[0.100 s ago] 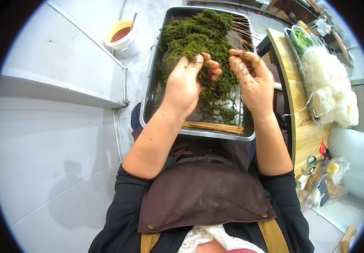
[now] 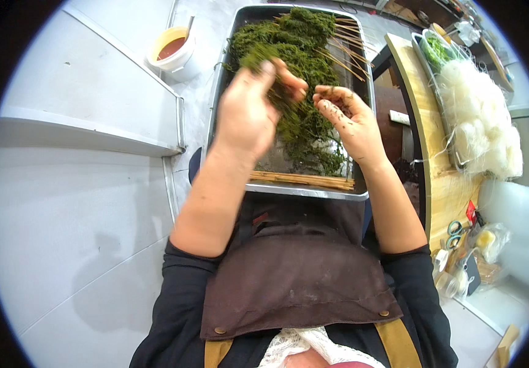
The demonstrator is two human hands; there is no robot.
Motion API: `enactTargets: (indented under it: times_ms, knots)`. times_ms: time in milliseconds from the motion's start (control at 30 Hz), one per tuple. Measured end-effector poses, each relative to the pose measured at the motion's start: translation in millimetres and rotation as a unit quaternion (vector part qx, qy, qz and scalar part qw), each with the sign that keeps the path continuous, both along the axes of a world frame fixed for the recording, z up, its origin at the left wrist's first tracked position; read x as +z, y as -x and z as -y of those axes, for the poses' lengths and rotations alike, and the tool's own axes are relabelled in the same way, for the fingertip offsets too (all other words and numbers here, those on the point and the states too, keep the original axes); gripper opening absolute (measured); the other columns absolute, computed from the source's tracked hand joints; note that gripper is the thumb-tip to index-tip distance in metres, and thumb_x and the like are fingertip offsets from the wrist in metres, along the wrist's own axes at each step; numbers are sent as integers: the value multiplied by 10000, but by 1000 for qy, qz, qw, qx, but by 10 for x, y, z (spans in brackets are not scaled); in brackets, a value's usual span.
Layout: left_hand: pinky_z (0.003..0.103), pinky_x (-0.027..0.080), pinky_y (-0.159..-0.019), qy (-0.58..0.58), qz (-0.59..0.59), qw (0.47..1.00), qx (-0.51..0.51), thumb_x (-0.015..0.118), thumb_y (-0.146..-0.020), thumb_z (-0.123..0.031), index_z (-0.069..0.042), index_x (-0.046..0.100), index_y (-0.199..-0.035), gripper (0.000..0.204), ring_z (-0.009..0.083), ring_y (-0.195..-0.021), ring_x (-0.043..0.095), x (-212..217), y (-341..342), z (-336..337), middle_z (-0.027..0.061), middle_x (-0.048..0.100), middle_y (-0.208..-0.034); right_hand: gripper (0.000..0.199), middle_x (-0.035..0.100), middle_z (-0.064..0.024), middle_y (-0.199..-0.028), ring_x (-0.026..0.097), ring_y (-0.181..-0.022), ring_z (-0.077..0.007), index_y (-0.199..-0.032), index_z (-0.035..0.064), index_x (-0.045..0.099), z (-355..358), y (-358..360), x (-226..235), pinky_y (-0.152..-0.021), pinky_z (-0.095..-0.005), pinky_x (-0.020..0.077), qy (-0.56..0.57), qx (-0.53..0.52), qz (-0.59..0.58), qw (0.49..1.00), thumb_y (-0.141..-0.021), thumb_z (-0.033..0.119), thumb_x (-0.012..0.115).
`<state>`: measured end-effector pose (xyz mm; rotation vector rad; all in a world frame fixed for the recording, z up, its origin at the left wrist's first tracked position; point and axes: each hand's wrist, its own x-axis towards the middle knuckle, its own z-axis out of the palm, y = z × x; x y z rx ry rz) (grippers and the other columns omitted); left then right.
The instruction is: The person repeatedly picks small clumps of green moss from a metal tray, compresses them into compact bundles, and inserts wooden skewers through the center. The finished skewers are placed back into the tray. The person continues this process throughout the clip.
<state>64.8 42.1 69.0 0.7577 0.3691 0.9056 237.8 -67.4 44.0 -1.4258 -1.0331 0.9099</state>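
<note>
A deep metal tray (image 2: 362, 195) rests across my lap, holding a heap of dark green seaweed-like strands (image 2: 304, 34). In my left hand (image 2: 249, 107), smeared by motion, is a clump of green strands (image 2: 261, 58) that sticks out past the thumb. My right hand (image 2: 353, 119) hovers over the heap's right side, fingers curled toward the thumb and dotted with green bits; anything pinched there is too small to name. Thin bamboo skewers (image 2: 349, 58) poke out of the heap at the far right. More bare skewers (image 2: 301, 179) lie along the tray's near side.
Left of the tray, a white bucket (image 2: 182, 64) of reddish-brown liquid has a handle sticking out. A wooden table (image 2: 414, 92) on the right carries a tray of white stringy bundles (image 2: 476, 116), green leaves (image 2: 437, 52) and scissors (image 2: 454, 230). White panels (image 2: 80, 196) stand close on my left.
Both hands have shifted left, the left one also slightly nearer me, still with the green clump. More of the skewers at the far right now shows.
</note>
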Motion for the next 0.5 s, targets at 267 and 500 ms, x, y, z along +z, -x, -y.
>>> enactTargets:
  times_ms: [267,500]
  knots:
    - [174,358,-504,-133,34,983,119,408,-1117,-141,-44,526,-1042,170,41,-571,370,807,326,-609,-43,457,-726,309,723,-211,-1070,700,-1016,-378,-1117,2,716,616,-377,-451,-905,-439,558,249,155,374,879,-903,224,739]
    - [182,339,-498,-229,65,965,110,419,-1105,-141,-18,530,-1071,169,40,-570,354,1304,170,-474,-35,451,-741,330,688,-194,-1032,670,-1022,-391,-1140,30,693,630,-202,-695,-924,-451,546,150,140,470,859,-886,232,754]
